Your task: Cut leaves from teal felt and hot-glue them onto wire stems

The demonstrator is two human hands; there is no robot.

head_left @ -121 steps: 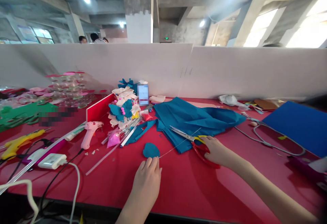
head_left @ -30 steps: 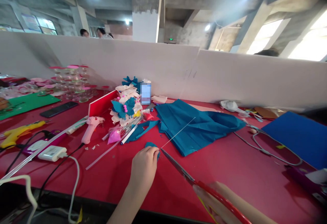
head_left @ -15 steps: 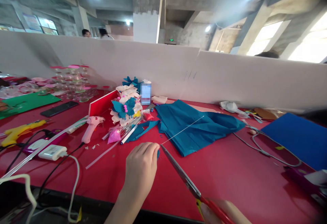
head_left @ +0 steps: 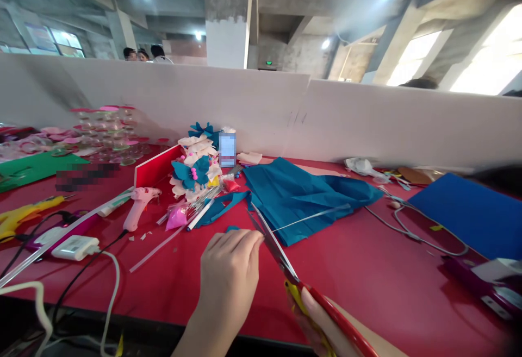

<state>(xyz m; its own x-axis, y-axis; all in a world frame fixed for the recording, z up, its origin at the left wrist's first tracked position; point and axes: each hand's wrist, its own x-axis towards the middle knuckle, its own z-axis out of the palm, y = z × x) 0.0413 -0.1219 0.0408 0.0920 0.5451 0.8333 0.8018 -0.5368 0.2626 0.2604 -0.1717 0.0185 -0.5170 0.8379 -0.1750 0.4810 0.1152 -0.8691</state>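
Observation:
My left hand (head_left: 230,273) is closed in a pinch on a thin whitish wire (head_left: 312,217), which sticks out to the right over the blue cloth. A scrap of blue fabric (head_left: 233,229) peeks out behind the fingers. In my right hand (head_left: 316,313) are long scissors (head_left: 281,254) with red and yellow handles. Their blades are slightly apart and cross the wire close to my left fingertips; whether they touch it I cannot tell. The folded blue cloth (head_left: 302,199) lies on the red tabletop (head_left: 367,292) beyond both hands.
A pink glue gun (head_left: 138,207), a white pen (head_left: 200,215) and a packet of pink bits (head_left: 177,217) lie left of my hands. Fabric flowers (head_left: 196,169) and a phone (head_left: 227,149) stand behind. Cables, a power strip (head_left: 41,237) and a blue board (head_left: 460,213) are at the sides.
The scissors have moved up and left, their blades now across the wire beside my left fingers. The wire's free end has swung lower and to the right. The view has shifted slightly.

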